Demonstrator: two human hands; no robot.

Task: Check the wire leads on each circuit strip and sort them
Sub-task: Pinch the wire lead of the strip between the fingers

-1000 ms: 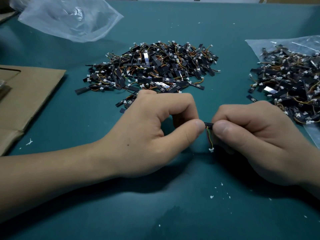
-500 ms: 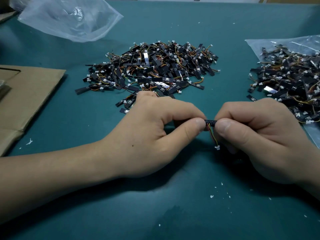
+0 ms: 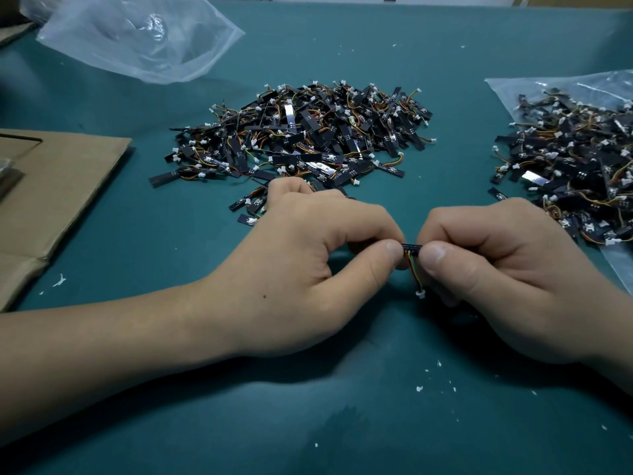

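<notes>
Two hands share one circuit strip (image 3: 411, 247) at the centre: the left hand (image 3: 308, 269) and right hand (image 3: 507, 279) each pinch an end between thumb and forefinger, its wires (image 3: 413, 270) hanging toward 6 o'clock. At 12 o'clock lies a big heap of strips (image 3: 301, 138); at 2 o'clock, a second heap (image 3: 575, 159) on a plastic bag (image 3: 513, 92).

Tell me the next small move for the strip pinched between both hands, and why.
Probably roll the strip slightly toward the camera: the left hand and right hand pinch it, only a short stretch shows between the thumbs, and its wires hang down to the white connector.
</notes>
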